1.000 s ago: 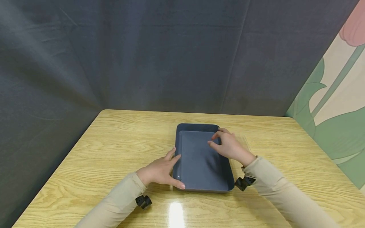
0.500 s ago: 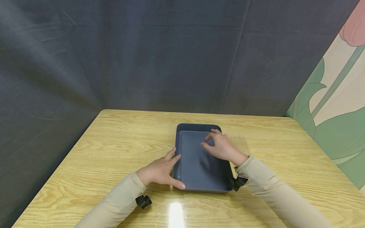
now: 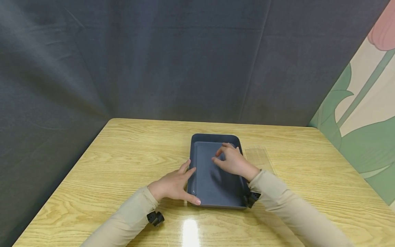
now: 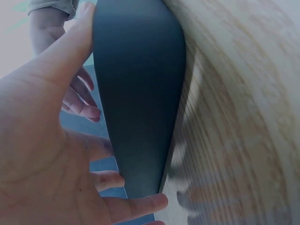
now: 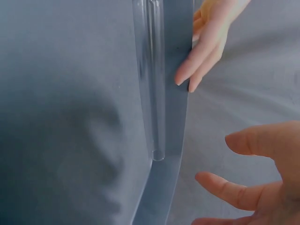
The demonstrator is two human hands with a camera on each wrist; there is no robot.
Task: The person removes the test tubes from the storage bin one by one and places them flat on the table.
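Observation:
A dark blue-grey rectangular tray (image 3: 205, 202) lies on the wooden table. My left hand (image 3: 172, 185) rests at its near-left corner, thumb on the near rim and fairly straight fingers at the left rim. Along the left inner wall lies a clear tube (image 5: 157, 93) with a rounded end. My right hand (image 3: 234, 163) hovers over the tray's right half, fingers bent; the right wrist view shows thumb and index finger apart with nothing between them. A faint clear edge beside this hand is too indistinct to identify. Transparent ribbed pieces (image 3: 259, 156) lie just right of the tray.
The wooden table (image 3: 139, 151) reaches back to a dark cloth backdrop (image 3: 185, 68). At the right stands a panel with a flower pattern (image 3: 364, 130). A bright light reflection shows on the table near the front.
My right hand has moved left and slightly nearer, from the tray's right rim to above its interior, uncovering more of the transparent pieces. My left hand and the tray have stayed in place.

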